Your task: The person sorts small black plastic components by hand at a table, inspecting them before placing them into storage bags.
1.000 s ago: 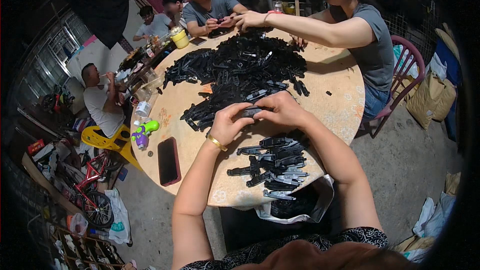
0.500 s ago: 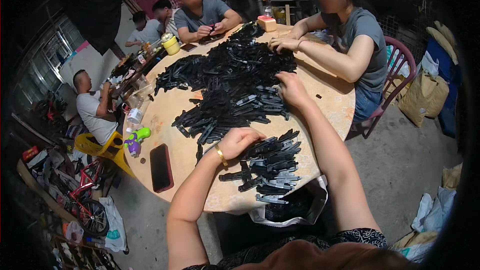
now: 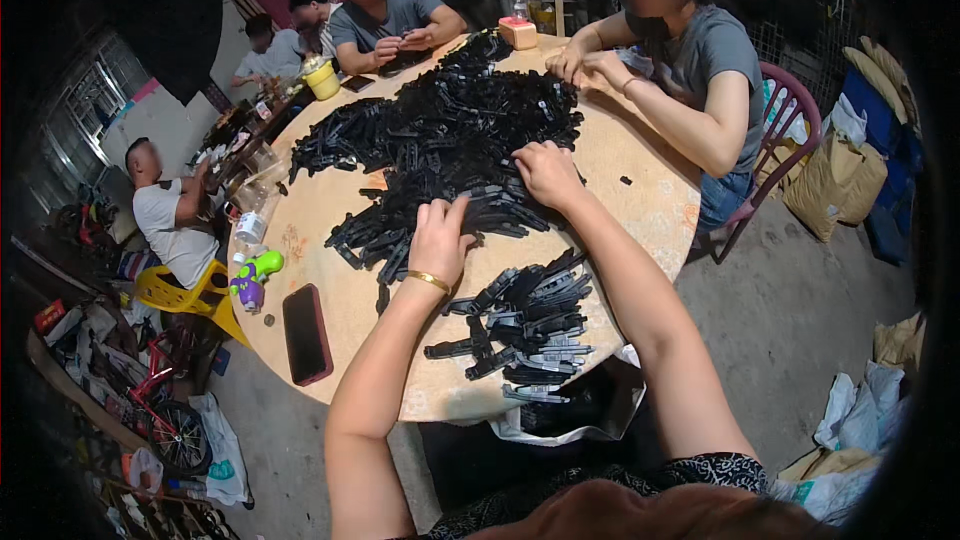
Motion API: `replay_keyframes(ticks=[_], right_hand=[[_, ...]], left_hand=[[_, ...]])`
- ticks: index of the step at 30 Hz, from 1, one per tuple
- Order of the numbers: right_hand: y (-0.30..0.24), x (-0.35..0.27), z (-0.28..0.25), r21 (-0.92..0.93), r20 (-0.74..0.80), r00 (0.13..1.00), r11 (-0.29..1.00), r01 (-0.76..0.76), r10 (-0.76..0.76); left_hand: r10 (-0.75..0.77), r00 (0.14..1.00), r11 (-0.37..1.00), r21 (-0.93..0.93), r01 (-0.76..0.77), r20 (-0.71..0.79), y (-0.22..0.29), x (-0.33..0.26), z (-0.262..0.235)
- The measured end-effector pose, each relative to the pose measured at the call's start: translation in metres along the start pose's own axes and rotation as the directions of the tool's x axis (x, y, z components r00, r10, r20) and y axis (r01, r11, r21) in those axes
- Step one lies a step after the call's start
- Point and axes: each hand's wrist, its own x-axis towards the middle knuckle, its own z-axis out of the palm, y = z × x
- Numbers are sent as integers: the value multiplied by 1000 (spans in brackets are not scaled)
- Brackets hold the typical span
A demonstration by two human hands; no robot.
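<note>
Both hands moved onto black parts pile (image 3: 450, 140)

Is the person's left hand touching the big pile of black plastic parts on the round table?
Touching. The head view shows the left hand lying flat with its fingers resting on the near edge of the pile of black parts; no gap shows between them.

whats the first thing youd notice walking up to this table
A big heap of black plastic parts sprawls across the middle of the round wooden table. The person's left hand and right hand rest on its near edge, and a smaller stack of the same parts lies by the near rim.
</note>
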Motion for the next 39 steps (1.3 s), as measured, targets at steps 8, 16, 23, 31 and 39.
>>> replay_keyframes(ticks=[8,16,23,31,39], right_hand=[[21,3,-2,111,6,994,988,-109,109],[14,-3,-14,125,-29,987,980,-153,157],[-49,-20,-50,887,239,970,414,-206,-30],[-80,-38,-42,862,-2,976,494,113,-219],[-84,-40,-46,723,-140,943,620,306,-302]], left_hand=[[-111,990,974,-209,91,-87,-1,1,3],[-466,884,397,-883,250,42,-11,4,-1],[-316,836,-264,-888,376,449,-23,-1,-13],[-246,822,-341,-839,423,514,-27,-8,-10],[-360,792,-22,-853,521,493,-10,-3,-27]])
